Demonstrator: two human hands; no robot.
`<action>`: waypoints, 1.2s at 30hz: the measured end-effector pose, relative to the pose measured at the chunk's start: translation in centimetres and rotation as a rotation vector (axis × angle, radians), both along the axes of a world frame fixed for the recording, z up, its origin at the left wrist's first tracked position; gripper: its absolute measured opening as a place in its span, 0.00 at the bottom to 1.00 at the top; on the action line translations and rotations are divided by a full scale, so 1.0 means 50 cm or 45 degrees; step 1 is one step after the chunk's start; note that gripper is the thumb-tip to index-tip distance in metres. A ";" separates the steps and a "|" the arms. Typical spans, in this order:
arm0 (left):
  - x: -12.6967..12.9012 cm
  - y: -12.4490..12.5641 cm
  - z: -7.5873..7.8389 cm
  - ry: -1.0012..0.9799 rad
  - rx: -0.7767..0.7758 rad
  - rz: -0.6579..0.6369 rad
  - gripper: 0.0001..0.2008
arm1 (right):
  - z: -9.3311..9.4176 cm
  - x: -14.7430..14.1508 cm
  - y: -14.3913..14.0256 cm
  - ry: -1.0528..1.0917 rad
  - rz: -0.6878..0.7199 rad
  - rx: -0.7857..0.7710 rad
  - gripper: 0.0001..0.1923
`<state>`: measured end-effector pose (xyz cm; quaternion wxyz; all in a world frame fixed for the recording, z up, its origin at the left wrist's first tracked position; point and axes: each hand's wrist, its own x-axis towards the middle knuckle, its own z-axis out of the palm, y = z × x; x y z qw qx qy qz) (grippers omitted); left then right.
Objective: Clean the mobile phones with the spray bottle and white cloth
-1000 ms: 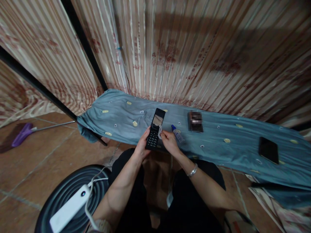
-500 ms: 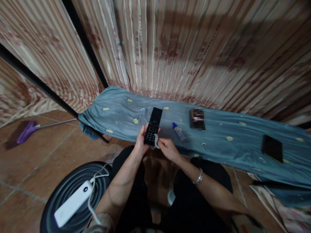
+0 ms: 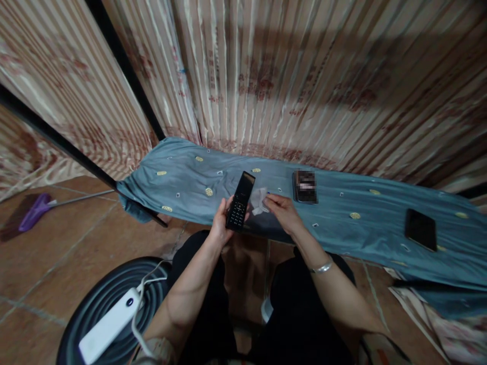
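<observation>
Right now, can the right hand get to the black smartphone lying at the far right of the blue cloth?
Probably yes: the black smartphone lies alone on bare blue cloth, nothing between. But the right hand already holds a white wipe, so it isn't free.

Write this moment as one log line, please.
left hand: holds keypad phone | right hand: holds white wipe beside phone | blue cloth: dark phone lying right

Black phone (image 3: 240, 201), white wipe (image 3: 259, 199), teal cloth (image 3: 342, 223) with yellow dots.
</observation>
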<state>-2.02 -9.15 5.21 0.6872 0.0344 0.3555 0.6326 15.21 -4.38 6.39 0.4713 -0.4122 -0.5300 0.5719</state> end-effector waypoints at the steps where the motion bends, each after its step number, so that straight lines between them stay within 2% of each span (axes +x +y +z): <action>1: 0.003 -0.002 0.002 -0.004 -0.004 -0.023 0.21 | -0.004 0.006 0.012 -0.048 -0.078 0.086 0.13; 5: 0.009 -0.011 0.007 -0.003 0.001 -0.111 0.21 | -0.016 0.034 0.055 -0.159 -0.333 0.299 0.11; 8: 0.010 -0.016 0.006 0.000 0.048 -0.208 0.21 | -0.021 0.042 0.074 -0.066 -0.399 0.218 0.12; 12: 0.011 -0.021 0.002 0.022 0.067 -0.318 0.23 | -0.023 0.038 0.085 0.188 -0.352 -0.066 0.13; 15: 0.012 -0.022 0.000 0.049 0.065 -0.356 0.23 | -0.021 0.039 0.086 0.231 -0.294 -0.111 0.14; 19: 0.015 -0.022 0.000 0.084 0.078 -0.361 0.21 | -0.019 0.046 0.087 0.244 -0.246 -0.079 0.14; 24: 0.021 -0.022 0.005 0.142 0.099 -0.350 0.14 | -0.013 0.047 0.084 0.226 -0.331 0.006 0.15; 36: 0.024 -0.019 0.006 0.135 0.020 -0.299 0.11 | 0.001 0.058 0.069 -0.133 -0.379 0.290 0.13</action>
